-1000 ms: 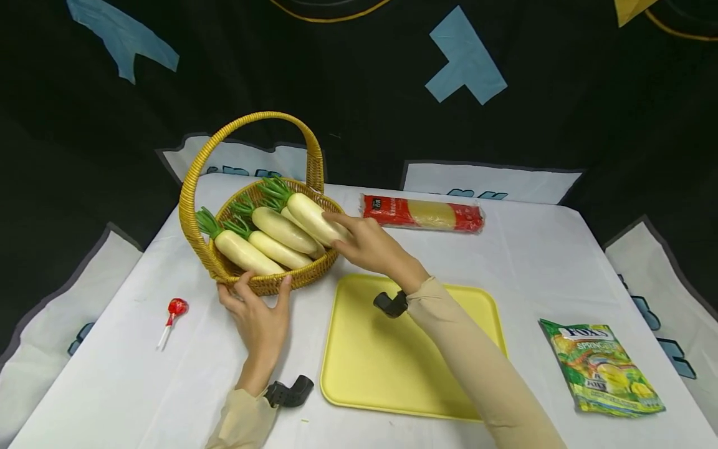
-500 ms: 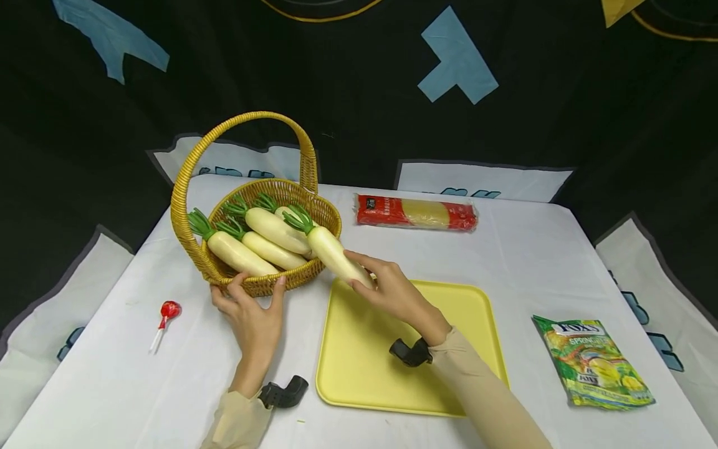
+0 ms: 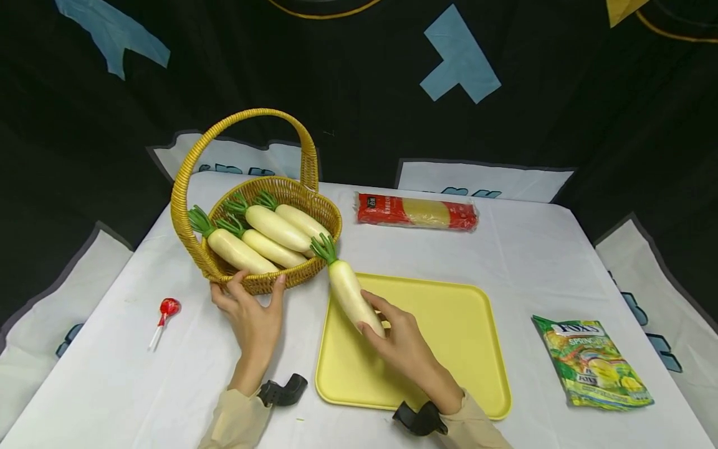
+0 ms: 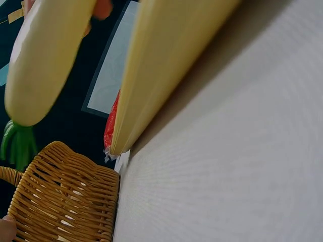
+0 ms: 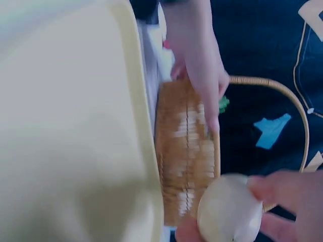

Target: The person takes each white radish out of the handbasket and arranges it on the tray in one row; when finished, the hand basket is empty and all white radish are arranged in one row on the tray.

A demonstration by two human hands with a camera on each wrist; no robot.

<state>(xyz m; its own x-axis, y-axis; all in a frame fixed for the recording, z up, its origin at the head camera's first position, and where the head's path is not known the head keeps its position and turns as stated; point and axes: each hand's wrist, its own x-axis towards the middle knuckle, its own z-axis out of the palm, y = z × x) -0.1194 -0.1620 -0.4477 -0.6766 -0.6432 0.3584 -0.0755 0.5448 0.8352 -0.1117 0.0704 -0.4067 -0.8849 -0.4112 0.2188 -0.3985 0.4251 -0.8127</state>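
Holds a white radish point(image 3: 351, 292) in the right hand point(image 3: 405, 349), pinched between thumb and fingers near its leafless end, with the body reaching forward and left beyond the fingertips. Tilts it so that the green leaves point(image 3: 325, 248) aim away from the right hand, toward the wicker basket point(image 3: 305, 272). Brings the leaf tips very near the basket's right rim; cannot tell from the head view whether touching. Holds the radish over the left part of a yellow tray point(image 3: 454, 337), clear of its surface as seen from the left wrist. Rests the left hand point(image 3: 255, 318), fingers and thumb spread wide, against the near rim and outer wall of the basket, to the left of the held radish and apart from it. In the basket, ahead of the left hand, at least four more radishes point(image 3: 278, 228), side by side, mostly with leaves toward the far left. Beyond the tray, a red packet point(image 3: 417, 212) lying flat; well to the right of the right hand, a green bag point(image 3: 594, 363) marked FOX'S; left of the left hand, a red lollipop point(image 3: 170, 306). Beneath everything, a white-covered worktop point(image 3: 129, 393); behind, a black backdrop point(image 3: 359, 75) with blue patches.
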